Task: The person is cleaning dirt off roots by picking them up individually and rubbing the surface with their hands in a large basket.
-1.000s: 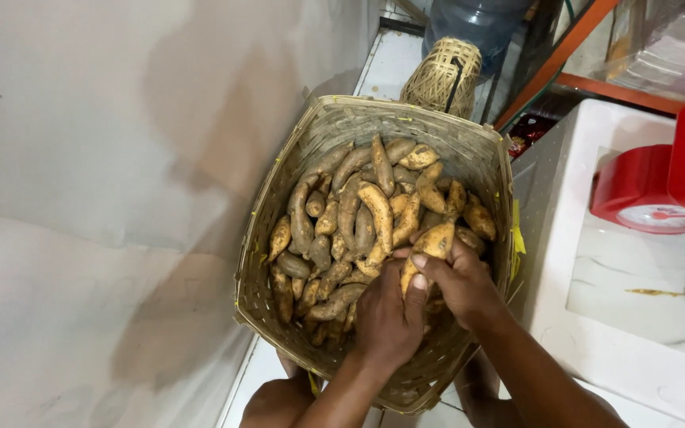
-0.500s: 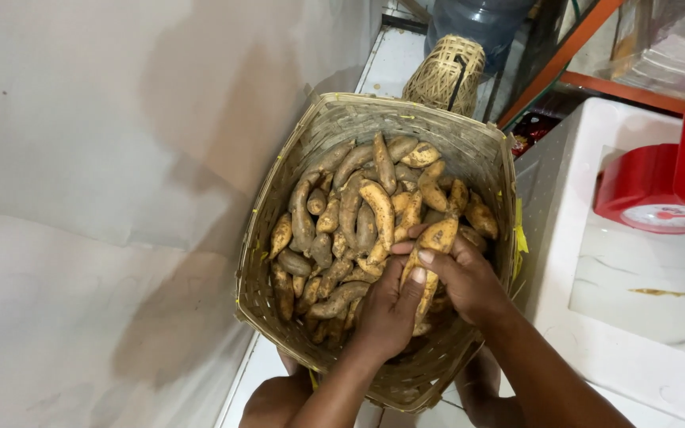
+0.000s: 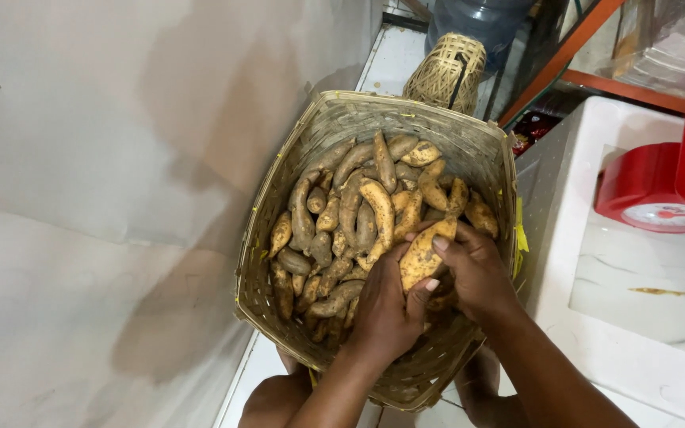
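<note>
Over basket (image 3: 295, 166), both hands (image 3: 430, 289) around tuber (image 3: 424, 252)

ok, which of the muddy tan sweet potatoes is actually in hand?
The plump tan sweet potato at the woven basket's right side: both the left hand and right hand grip it; the rest lie loose.

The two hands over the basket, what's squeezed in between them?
In the head view, one dusty yellowish sweet potato sits between the left hand and the right hand, both gripping it above the woven basket full of more.

Red scale (image 3: 660, 190) cut off rightward
</note>
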